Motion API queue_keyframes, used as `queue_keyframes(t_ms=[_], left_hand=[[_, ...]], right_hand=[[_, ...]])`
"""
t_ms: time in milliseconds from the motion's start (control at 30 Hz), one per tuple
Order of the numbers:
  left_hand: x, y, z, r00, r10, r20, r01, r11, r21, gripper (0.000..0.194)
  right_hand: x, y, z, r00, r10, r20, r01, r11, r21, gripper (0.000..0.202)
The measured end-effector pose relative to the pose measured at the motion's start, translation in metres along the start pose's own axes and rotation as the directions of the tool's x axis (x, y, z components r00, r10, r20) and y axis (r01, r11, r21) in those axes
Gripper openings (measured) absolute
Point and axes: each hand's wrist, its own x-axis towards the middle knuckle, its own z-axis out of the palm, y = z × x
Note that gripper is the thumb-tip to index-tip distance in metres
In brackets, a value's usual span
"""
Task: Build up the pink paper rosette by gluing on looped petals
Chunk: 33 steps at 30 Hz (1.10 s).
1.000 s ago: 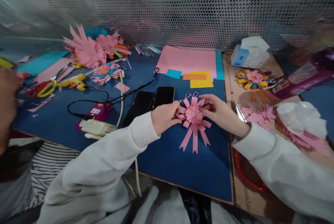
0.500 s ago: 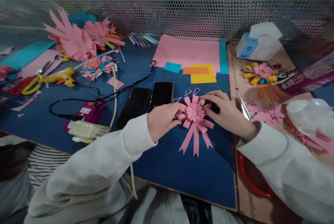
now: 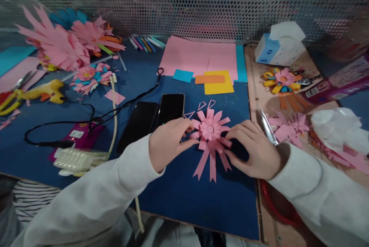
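A pink paper flower lies on the blue tabletop, with layered looped petals and several notched ribbon tails fanned toward me. At its left edge, my left hand has thumb and forefinger closed around the petals there. My right hand pinches a petal on the lower right side, its fingertips close to the base of the tails. Small folded pink paper loops lie just beyond the flower. Two dark phones rest beside my left hand.
Coloured paper sheets and markers lie along the perforated screen. Left are paper flowers, a yellow glue gun, scissors and cables. A tissue box and a blade lie right.
My right hand has moved from the flower's upper right petals down to its lower right ones. The left hand stays at the left petals. The whole view has shifted slightly.
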Motion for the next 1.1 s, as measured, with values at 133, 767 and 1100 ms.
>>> queue_keyframes(t_ms=[133, 767, 1100], left_hand=[[0.000, -0.002, 0.001, 1.000, 0.011, 0.014, -0.011, 1.000, 0.019, 0.018], [0.002, -0.002, 0.002, 0.999, -0.024, 0.039, 0.024, 1.000, 0.018, 0.020], [0.000, -0.011, 0.003, 0.988, 0.067, -0.139, -0.045, 0.987, 0.153, 0.014]], right_hand=[[0.000, 0.002, 0.001, 1.000, 0.009, 0.000, -0.009, 1.000, 0.007, 0.010], [0.000, 0.007, 0.001, 0.999, 0.029, -0.036, -0.031, 0.999, -0.029, 0.012], [0.003, 0.011, -0.004, 0.973, 0.160, -0.167, -0.151, 0.986, 0.063, 0.019]])
